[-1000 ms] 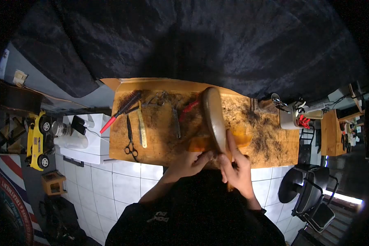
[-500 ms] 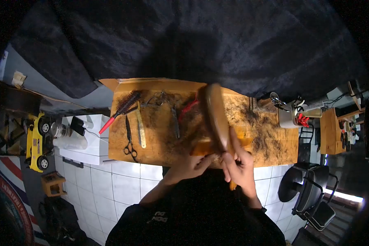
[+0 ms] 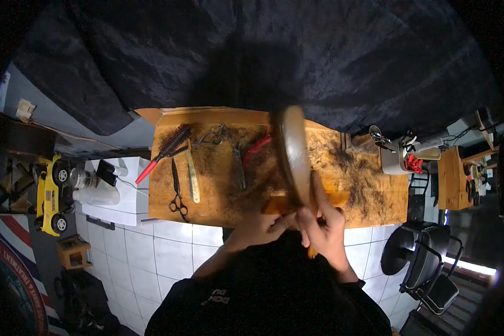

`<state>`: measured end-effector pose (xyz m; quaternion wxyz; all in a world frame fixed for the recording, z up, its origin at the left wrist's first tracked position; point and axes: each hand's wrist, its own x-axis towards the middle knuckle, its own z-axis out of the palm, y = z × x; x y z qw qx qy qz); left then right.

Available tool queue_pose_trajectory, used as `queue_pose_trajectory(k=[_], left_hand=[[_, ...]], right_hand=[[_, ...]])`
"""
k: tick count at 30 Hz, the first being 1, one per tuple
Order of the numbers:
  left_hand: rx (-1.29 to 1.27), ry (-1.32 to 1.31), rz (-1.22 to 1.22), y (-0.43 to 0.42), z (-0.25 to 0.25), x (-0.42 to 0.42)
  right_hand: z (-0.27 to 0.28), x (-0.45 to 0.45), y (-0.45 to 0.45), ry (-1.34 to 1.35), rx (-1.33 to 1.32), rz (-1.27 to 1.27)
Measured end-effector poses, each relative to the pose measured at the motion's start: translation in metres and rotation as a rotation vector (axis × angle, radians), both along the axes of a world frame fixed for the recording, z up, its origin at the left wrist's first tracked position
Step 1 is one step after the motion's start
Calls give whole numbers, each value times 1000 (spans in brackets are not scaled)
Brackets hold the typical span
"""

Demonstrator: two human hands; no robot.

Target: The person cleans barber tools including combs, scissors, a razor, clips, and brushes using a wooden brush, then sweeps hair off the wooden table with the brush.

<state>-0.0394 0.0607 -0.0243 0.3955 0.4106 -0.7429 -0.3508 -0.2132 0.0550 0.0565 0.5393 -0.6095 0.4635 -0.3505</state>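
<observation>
My right hand [image 3: 326,227] is wrapped round the lower end of a long brush [image 3: 293,151] with a wooden back, held upright over the table. My left hand [image 3: 263,225] is closed on an orange translucent object [image 3: 337,197], which passes behind the brush and shows on both sides of it. Left of my hands, on the hair-strewn wooden table [image 3: 213,210], lie black scissors [image 3: 177,196], a gold straight razor [image 3: 192,173], a round brush [image 3: 171,147] with a red handle, silver scissors [image 3: 214,134], dark thinning scissors [image 3: 238,162] and a red-handled tool [image 3: 257,147].
A white cabinet [image 3: 126,196] with a phone [image 3: 107,172] and bottles adjoins the table's left side. Beyond it is a yellow toy car [image 3: 51,195]. A tool container [image 3: 393,159] stands at the table's right end; a black chair [image 3: 425,263] is lower right. Dark cloth hangs behind.
The brush has tilted and shifted slightly, its top end rising toward the dark cloth. The orange object and my hands have moved a little to the right. Both grips remain.
</observation>
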Motion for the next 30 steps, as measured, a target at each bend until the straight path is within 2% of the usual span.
queue_pose_trajectory(k=[1,3,4,8,10,11,13,15,18,19,21,22,23,24,26,27,28,29,30], left_hand=[[-11,24,2,-1,7,-3],[174,184,30,-1,18,-10],[309,328,87,0,14,-12],[342,317,106,4,-25,2],[305,312,16,3,-26,-2],[274,208,24,7,-23,-2],[169,23,15,13,-8,-4],[312,222,96,10,2,-17],[529,430,174,1,21,-16],[500,452,183,2,19,-12],[443,494,199,5,3,-3],[283,349,120,2,-5,3],[328,548,144,4,-19,-7],[305,269,126,10,-18,-2],[197,-37,87,11,11,0],[155,82,122,9,9,-7],[111,202,160,6,6,-17],[64,322,199,4,4,-22],[227,362,190,4,13,-19]], right_hand=[[0,2,-3,-95,52,-53],[-2,1,-3,-180,18,-105],[-2,0,-1,-118,-9,-51],[-2,-4,4,40,-122,241],[-6,2,3,37,-117,227],[-9,5,3,36,-115,220],[2,9,-2,73,-9,37],[15,12,-8,32,78,-119],[14,8,-6,-7,43,-92],[12,6,-4,-6,6,-67],[10,5,-1,85,-305,133],[6,6,0,111,-262,163],[2,7,1,138,-219,193],[-2,8,2,167,-177,224],[-1,9,-1,148,-93,86],[7,10,-5,107,86,8],[0,12,-8,2,-35,-76],[1,11,-7,-39,-13,-86],[3,9,-6,-81,8,-94]])
